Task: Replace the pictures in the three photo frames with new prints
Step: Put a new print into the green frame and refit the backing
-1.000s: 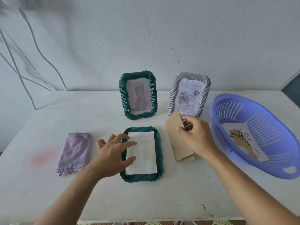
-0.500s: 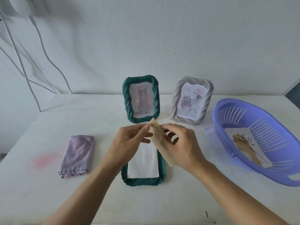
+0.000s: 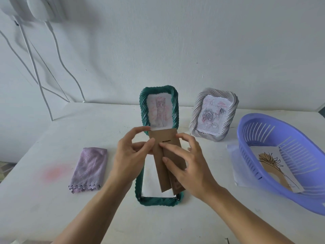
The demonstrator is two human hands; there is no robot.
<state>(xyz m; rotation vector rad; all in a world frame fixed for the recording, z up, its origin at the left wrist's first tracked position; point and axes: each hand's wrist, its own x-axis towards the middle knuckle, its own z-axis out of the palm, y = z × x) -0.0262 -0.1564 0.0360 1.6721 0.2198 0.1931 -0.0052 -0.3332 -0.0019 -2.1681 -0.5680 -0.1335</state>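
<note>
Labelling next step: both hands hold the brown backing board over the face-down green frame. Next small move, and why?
Probably lower the backing board flat into the face-down green frame: the white sheet already lies inside, and the left hand and right hand hold the board above it.

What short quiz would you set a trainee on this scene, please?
1. True or false: the left hand and right hand both hold the cardboard backing above the lying green frame.
2. What lies in the purple basket? A a cloth; B a flower print; C a frame.
3. How many frames stand upright at the back?

Key: 1 true; 2 B; 3 two, the cat frame and the rose frame.
</note>
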